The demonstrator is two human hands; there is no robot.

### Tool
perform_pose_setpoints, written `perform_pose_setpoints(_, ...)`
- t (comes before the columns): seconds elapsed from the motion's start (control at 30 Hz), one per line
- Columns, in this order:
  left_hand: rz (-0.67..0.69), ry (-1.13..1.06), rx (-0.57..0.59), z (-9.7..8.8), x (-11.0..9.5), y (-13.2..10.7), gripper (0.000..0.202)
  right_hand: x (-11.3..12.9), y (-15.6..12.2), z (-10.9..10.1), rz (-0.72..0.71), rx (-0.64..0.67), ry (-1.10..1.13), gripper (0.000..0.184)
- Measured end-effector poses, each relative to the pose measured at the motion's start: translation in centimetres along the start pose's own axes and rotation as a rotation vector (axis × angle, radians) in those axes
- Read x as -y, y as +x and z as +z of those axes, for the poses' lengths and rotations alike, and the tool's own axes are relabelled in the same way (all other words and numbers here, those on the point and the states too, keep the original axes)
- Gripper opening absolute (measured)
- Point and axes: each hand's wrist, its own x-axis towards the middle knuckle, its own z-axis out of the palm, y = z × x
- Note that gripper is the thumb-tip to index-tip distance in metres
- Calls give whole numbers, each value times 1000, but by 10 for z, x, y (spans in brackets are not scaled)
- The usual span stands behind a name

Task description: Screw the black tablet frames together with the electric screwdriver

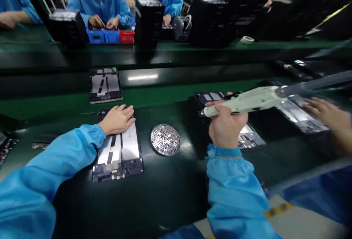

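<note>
Dark green conveyor belt (170,198) on electronics assembly line. Left hand (117,119) flat, fingers together, on open tablet housing (118,154), seemingly steadying it. Right hand (227,127) clamped around pale electric screwdriver (244,101), held above second housing (251,138). Round screw tray (165,140) between hands, within reach of both.

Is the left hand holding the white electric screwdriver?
No, the right hand grips the white electric screwdriver, while the left hand lies flat on an open tablet frame.
</note>
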Motion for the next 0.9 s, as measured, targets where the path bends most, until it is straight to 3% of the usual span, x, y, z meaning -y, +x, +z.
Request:
perform_pose_setpoints(0.13,20,57,47,-6,-1,-5,49,19,14,16,-115,-5,173,35)
perform_pose_setpoints(0.27,28,109,60,-6,-11,-13,53,47,12,37,-181,107,318,27)
perform_pose_setpoints(0.4,37,138,55,0,-40,-43,55,67,-12,47,-138,315,385,23)
perform_pose_setpoints(0.5,91,152,15,5,-70,-70,52,65,-34,48,12,570,403,26)
perform_pose_setpoints(0.57,132,154,-14,7,-88,-82,49,56,-45,47,99,665,400,25)
perform_pose_setpoints(0.7,80,180,-37,4,-106,-88,52,38,-58,49,148,682,412,22)
perform_pose_setpoints(0.9,98,175,-84,-3,-101,-81,51,28,-61,50,182,677,385,22)
